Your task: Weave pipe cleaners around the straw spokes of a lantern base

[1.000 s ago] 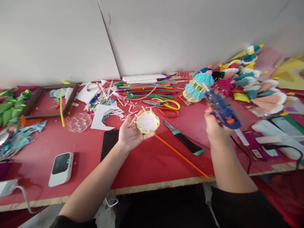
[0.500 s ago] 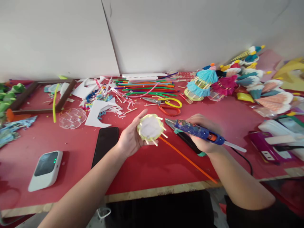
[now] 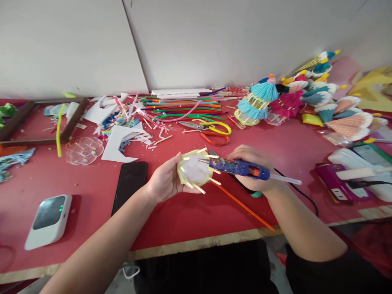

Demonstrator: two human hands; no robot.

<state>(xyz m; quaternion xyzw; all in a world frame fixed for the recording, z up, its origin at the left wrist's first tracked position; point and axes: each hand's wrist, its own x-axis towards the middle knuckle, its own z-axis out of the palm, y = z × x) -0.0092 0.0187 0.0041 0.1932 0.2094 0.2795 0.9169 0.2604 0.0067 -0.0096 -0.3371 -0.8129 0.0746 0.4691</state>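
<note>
My left hand (image 3: 165, 179) grips the left side of a round white disc (image 3: 195, 169) with a yellowish rim and short pale sticks standing around its edge. Fingers of that hand pass underneath it and are partly hidden. Closed around a blue glue gun (image 3: 241, 168), my right hand (image 3: 252, 163) holds it level, nozzle to the left. The metal tip lies over the right part of the disc; whether it touches cannot be made out. A clear glue stick (image 3: 286, 179) sticks out of the gun's back. An orange pipe cleaner (image 3: 245, 207) lies below.
Scissors (image 3: 214, 130) with yellow and red handles lie behind the disc. A black phone (image 3: 130, 185) and a white device (image 3: 49, 220) are on the left. Pipe cleaners (image 3: 183, 109) and paper scraps (image 3: 118, 145) lie farther back. A blue tasselled craft piece (image 3: 259, 102) stands right, a purple power strip (image 3: 339, 183) nearer.
The glue gun has moved left, bringing its nozzle from beside the disc to over it. The disc has turned slightly in my left hand. The whole view has shifted a little.
</note>
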